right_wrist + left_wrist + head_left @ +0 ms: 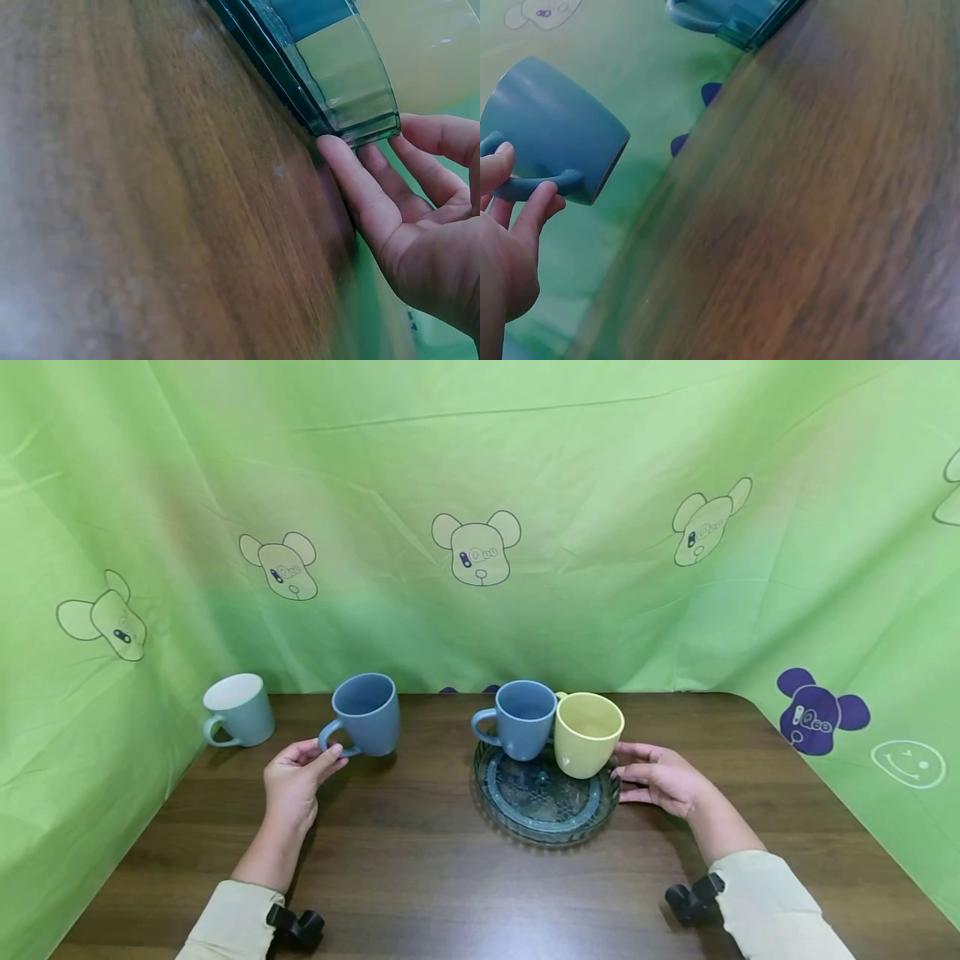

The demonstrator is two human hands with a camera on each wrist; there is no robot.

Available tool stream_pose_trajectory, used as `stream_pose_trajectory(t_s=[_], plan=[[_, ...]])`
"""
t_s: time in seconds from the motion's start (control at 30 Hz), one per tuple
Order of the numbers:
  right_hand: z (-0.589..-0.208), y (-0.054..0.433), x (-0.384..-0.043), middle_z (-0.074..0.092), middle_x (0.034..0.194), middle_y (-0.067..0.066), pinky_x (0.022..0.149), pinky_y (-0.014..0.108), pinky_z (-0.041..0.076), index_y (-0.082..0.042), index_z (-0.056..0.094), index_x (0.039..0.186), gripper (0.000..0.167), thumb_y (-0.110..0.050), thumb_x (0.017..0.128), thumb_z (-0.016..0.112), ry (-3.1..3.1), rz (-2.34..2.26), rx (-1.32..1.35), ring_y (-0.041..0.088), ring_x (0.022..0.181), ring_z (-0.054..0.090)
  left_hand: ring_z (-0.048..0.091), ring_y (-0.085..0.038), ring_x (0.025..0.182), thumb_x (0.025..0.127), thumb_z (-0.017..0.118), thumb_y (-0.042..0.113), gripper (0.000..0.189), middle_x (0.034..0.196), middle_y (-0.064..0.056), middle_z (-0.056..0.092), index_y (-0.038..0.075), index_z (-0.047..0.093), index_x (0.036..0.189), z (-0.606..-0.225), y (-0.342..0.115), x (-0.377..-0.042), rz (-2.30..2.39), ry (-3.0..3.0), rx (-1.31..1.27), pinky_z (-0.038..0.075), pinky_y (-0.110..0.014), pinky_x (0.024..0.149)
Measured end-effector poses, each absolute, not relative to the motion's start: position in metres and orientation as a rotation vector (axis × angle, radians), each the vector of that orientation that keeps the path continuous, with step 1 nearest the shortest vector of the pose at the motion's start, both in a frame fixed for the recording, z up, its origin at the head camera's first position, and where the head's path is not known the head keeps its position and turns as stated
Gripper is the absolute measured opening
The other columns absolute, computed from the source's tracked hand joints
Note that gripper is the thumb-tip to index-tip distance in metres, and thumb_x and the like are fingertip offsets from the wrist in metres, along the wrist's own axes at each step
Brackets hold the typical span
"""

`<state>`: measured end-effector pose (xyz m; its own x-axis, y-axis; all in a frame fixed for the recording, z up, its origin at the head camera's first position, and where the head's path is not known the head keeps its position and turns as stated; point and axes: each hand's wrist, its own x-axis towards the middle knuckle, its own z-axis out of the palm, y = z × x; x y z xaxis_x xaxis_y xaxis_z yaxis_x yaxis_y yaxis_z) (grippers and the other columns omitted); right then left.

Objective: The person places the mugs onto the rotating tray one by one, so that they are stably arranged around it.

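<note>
My left hand pinches the handle of a blue mug between thumb and fingers. The mug is upright; in the left wrist view green cloth shows between its base and the tabletop. My right hand touches the right rim of a round, dark clear-glass tray, fingers fairly straight against its side. On the tray's back part stand a second blue mug, handle to the left, and a yellow mug, side by side. The yellow mug is right beside my right fingertips.
A light teal mug with a white inside stands at the table's back left. The brown wooden table meets a green printed cloth behind and at both sides. Black wrist mounts sit at both sleeves.
</note>
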<state>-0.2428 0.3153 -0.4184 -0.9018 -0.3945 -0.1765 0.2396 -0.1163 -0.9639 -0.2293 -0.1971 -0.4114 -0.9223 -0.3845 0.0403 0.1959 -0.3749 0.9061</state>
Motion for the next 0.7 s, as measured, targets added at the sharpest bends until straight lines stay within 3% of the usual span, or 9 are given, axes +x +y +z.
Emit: stream_pose_trajectory(t_s=[0.13,0.3,0.53,0.7], plan=[[-0.42,0.315,-0.241,0.063,0.111,-0.001,0.082,0.04,0.059,-0.015,0.055,0.12,0.033,0.006,0.095,0.051,1.744,-2.083,-0.167,0.017,0.098,0.064,0.071,-0.019,0.065,0.079,0.072,-0.015,0.014,0.074,-0.008,0.067,-0.013,0.067,0.091,-0.41,-0.192,-0.228,-2.368,-1.489,0.231,0.061,-0.038,0.069],[-0.422,0.314,-0.238,0.06,0.114,-0.002,0.085,0.044,0.058,-0.006,0.048,0.133,0.042,0.007,0.094,0.054,1.741,-2.107,-0.141,0.019,0.101,0.064,0.07,-0.019,0.064,0.08,0.069,-0.018,0.014,0.074,-0.008,0.065,-0.005,0.07,0.084,-0.409,-0.185,-0.225,-2.399,-1.481,0.18,0.061,-0.037,0.068],[-0.423,0.311,-0.232,0.058,0.114,-0.003,0.086,0.045,0.057,-0.008,0.05,0.131,0.042,0.009,0.093,0.054,1.735,-2.137,-0.097,0.018,0.102,0.063,0.07,-0.018,0.065,0.079,0.069,-0.018,0.019,0.075,-0.008,0.066,0.0,0.07,0.08,-0.406,-0.175,-0.222,-2.426,-1.485,0.13,0.061,-0.037,0.069],[-0.423,0.308,-0.227,0.055,0.119,0.0,0.087,0.045,0.057,0.002,0.036,0.144,0.055,0.007,0.093,0.056,1.76,-2.136,-0.069,0.02,0.1,0.064,0.07,-0.018,0.065,0.08,0.067,-0.021,0.024,0.075,-0.007,0.066,0.003,0.07,0.078,-0.405,-0.169,-0.22,-2.437,-1.494,0.109,0.061,-0.037,0.069]])
